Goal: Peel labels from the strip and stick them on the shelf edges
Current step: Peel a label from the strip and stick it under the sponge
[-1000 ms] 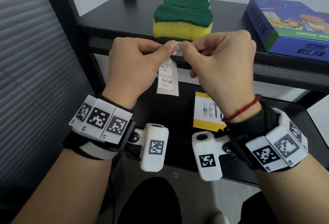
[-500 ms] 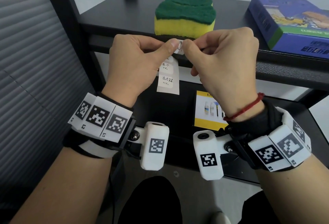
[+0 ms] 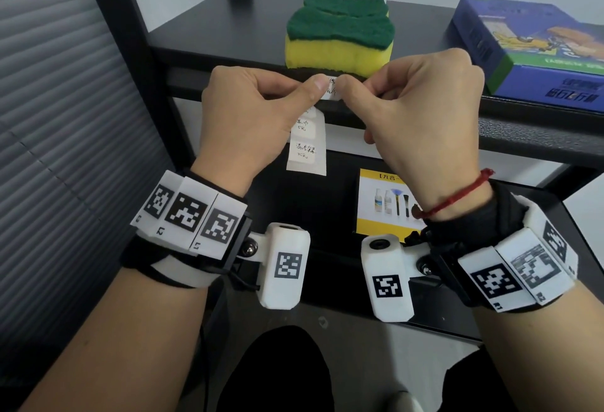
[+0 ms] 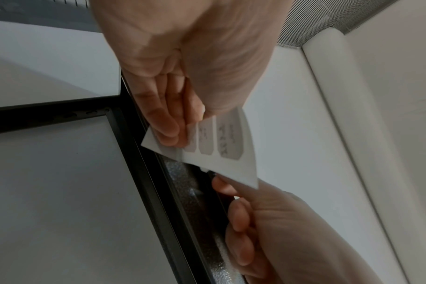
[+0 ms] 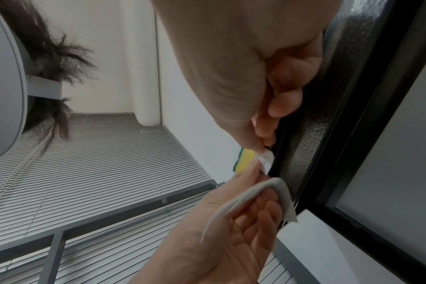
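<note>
A small white handwritten label [image 3: 331, 88] lies against the front edge of the upper black shelf [image 3: 529, 137], just below the sponge. My right hand [image 3: 349, 91] pinches its right end with the fingers curled. The thumb of my left hand [image 3: 312, 91] presses its left end. That same hand grips the white label strip [image 3: 307, 146], which hangs below with two handwritten labels showing. In the left wrist view the left fingers [image 4: 166, 124] lie curled over the strip [image 4: 221, 149]. The right wrist view shows the label [image 5: 265, 159] at the shelf edge [image 5: 311, 134] and the strip [image 5: 260, 192] bent in the left hand.
A yellow and green sponge [image 3: 340, 35] sits on the upper shelf directly behind the label. A blue box [image 3: 529, 48] lies to its right. A yellow product card [image 3: 389, 202] rests on the lower shelf. Grey blinds [image 3: 65, 117] fill the left side.
Both hands stay almost still at the shelf edge. The two thumbs have drawn slightly apart, so more of the label shows between them.
</note>
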Motion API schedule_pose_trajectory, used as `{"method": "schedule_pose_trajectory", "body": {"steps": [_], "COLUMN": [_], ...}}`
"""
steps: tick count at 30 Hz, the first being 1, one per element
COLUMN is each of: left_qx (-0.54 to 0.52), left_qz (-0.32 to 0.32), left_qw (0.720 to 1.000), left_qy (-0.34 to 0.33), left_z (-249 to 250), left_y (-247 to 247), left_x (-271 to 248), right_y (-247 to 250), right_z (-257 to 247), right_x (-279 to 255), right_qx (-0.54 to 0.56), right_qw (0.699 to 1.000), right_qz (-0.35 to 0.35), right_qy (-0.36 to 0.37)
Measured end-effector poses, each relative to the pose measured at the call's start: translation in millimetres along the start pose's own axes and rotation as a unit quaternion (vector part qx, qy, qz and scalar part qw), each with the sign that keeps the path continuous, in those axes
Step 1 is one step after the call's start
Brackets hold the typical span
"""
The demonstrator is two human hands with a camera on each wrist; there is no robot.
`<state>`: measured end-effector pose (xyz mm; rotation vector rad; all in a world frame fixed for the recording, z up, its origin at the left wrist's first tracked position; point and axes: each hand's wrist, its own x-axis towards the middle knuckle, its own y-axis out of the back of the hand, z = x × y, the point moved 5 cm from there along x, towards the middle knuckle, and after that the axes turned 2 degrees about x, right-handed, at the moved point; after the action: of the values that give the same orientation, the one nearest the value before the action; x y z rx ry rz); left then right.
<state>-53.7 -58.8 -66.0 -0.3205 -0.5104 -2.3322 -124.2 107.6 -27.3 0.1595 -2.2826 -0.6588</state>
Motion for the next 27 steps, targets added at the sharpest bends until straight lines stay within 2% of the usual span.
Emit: {"method": "schedule_pose_trajectory", "body": {"steps": [17,27], "left_qx": [-0.001,0.007], "left_qz": [-0.005,0.011], "left_qw": [1.0,1.0], "left_qy": [0.01,0.007], "left_z": [-0.5,-3.2], "left_y": [7.5,10.2], "left_x": [0.7,2.5], "right_y": [-0.4,-1.2], "right_z": [3.3,6.6], "right_x": [-1.1,-0.2], "right_qx": [0.018,0.028], "right_qw": [0.999,0.999], "right_qz": [-0.012,-0.03], "right_qy": [0.028,0.016]}}
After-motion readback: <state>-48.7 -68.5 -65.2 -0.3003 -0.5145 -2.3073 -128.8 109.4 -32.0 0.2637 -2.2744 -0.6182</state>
